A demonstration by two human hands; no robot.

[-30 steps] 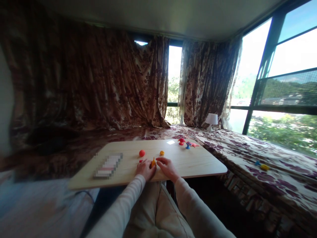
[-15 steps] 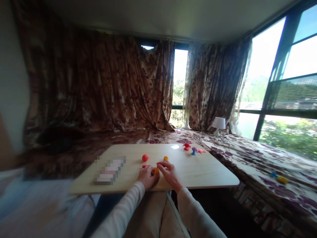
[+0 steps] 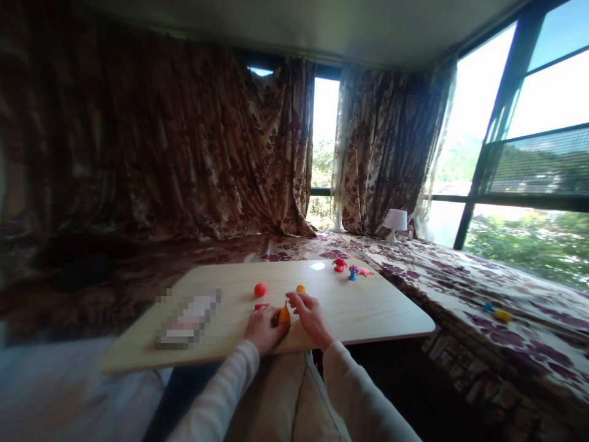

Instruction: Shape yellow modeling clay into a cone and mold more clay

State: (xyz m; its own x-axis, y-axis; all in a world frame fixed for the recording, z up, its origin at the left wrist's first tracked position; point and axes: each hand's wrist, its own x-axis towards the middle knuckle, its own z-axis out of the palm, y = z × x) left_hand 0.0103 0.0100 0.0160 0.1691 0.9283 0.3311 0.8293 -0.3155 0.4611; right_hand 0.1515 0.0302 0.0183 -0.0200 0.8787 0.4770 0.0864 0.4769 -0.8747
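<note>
On the near part of the table, my left hand is closed around a small orange piece, its pointed tip sticking up. What this piece is, I cannot make out. My right hand is just right of the tip, fingers bent and somewhat apart, with nothing visible in them. Partly behind my left fingers lies a small red piece. Beyond it sits a red-orange ball. A small yellow-orange round piece rests just past my right hand.
On the table, a red toy figure, a blue one and a pink starfish-like piece stand at the far right. A blurred-out flat item lies left. A white lamp and a blue-and-yellow toy are on the patterned bedding.
The view has shifted slightly right. My right fingers have come a little away from the orange piece, and more of its pointed shape shows in my left hand.
</note>
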